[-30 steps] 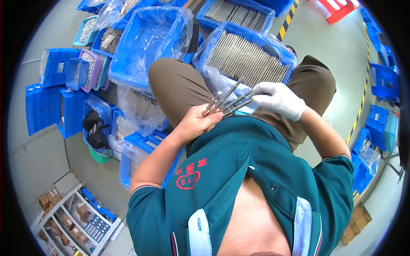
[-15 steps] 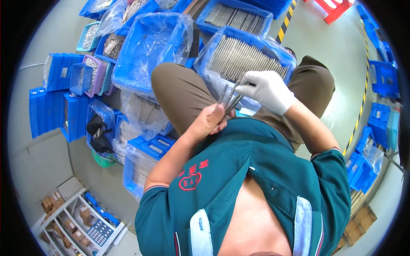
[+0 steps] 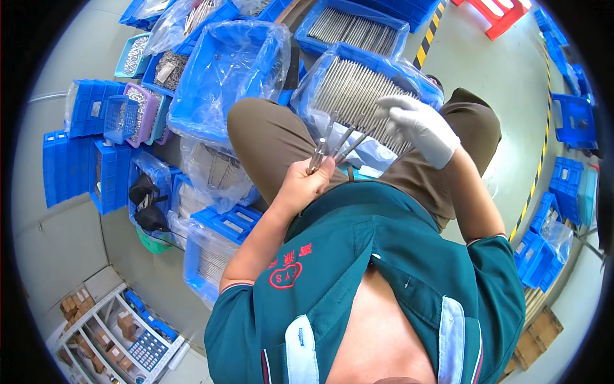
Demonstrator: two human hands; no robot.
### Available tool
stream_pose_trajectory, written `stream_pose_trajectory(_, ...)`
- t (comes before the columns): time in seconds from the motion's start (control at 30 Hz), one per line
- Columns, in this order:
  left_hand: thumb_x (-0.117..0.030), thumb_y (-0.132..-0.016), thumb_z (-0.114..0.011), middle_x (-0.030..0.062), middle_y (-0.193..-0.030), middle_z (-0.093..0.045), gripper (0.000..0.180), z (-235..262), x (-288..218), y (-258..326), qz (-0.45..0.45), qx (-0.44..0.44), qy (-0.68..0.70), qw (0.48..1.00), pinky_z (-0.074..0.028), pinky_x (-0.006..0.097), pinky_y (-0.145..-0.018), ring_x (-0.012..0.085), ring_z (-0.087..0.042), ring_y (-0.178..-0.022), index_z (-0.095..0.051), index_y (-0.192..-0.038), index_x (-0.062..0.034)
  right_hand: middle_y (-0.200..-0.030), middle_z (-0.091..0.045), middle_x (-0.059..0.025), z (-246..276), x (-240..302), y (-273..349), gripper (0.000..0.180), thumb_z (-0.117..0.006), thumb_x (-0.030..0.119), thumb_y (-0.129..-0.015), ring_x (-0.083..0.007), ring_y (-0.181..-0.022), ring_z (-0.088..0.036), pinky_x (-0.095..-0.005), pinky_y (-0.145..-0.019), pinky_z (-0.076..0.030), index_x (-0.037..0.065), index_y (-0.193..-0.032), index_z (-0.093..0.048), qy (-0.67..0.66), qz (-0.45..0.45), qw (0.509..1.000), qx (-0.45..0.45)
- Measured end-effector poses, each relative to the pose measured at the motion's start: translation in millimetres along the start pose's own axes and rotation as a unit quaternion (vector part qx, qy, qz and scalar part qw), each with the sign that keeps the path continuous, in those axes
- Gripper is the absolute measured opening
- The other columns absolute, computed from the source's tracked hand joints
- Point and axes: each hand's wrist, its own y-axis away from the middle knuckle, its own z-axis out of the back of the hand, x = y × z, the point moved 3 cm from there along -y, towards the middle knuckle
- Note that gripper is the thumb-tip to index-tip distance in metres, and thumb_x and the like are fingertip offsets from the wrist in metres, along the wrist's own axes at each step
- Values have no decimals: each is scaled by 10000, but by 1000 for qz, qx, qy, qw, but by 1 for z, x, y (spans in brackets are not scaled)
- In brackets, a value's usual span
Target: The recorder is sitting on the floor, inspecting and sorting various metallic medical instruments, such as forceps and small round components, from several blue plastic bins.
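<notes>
My bare left hand (image 3: 306, 184) is closed around several slim metal rods (image 3: 344, 138), held in front of my waist. Their tips fan out up and to the right, and one thicker silvery end (image 3: 318, 151) stands up near the thumb. My right hand (image 3: 422, 132), in a white glove, is raised to the right of these rods, apart from them. Its fingers are spread, and I see nothing held in them. Beneath and beyond it is a blue bin (image 3: 433, 88) lined with clear plastic, where many similar metal rods (image 3: 348, 86) lie side by side in a row.
To the left stands a plastic-lined blue bin (image 3: 181, 105). Another bin of rods (image 3: 352, 29) is farther off. Small baskets of metal parts (image 3: 137, 109) and stacked blue crates (image 3: 64, 169) line the left side. A red stool (image 3: 497, 19) stands at the far right.
My right hand has moved right, away from the rods in my left hand, and its fingers have opened from a pinch. The held rods now fan wider; my left hand has shifted slightly left.
</notes>
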Motion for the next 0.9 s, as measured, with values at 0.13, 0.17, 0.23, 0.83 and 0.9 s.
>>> stream_pose_trajectory(0.13, -283, -919, -565, -44, -542, -428, 291, 0, 4, -3, -12, -51, -16, 999, -251, 206, -434, 28, -342, -467, -604, -833, -8, -1186, -542, -165, -10, -35, 4, 508, -556, 24, -797, -220, -991, -579, -320, -799, -493, -31, -1284, -421, -183, -12, 982, 41)
stream_pose_trajectory(0.17, -267, -902, -595, -47, -528, -420, 288, 0, 4, -4, -20, -70, -12, 997, -253, 209, -433, 30, -351, -465, -584, -760, -16, -1205, -540, -171, -17, -30, 6, 517, -524, -2, -787, -238, -1041, -577, -339, -846, -493, -29, -1292, -418, -164, 4, 986, 15)
stream_pose_trajectory(0.23, -261, -903, -595, -48, -527, -421, 284, -1, 4, -4, -28, -76, -34, 996, -253, 210, -434, 29, -352, -466, -580, -756, -18, -1231, -530, -176, -27, -21, 10, 514, -490, -22, -794, -243, -1093, -558, -333, -910, -474, -17, -1302, -413, -45, 36, 998, -15)
stream_pose_trajectory(0.83, -209, -865, -634, -31, -542, -424, 238, -1, -3, -4, -122, -163, -161, 966, -309, 254, -481, 49, -352, -533, -598, -750, -3, -1297, -484, -171, -45, -11, 21, 490, -457, 22, -891, -257, -1199, -494, -335, -1004, -375, 0, -1367, -341, 201, 242, 945, -87)
stream_pose_trajectory(0.9, -228, -848, -645, 2, -509, -388, 263, 0, -8, -3, -124, -179, -175, 960, -311, 281, -471, 69, -330, -516, -586, -728, -2, -1299, -482, -154, -39, -12, 19, 444, -429, 59, -924, -272, -1181, -499, -357, -1007, -385, 4, -1359, -363, -55, 183, 981, -19)
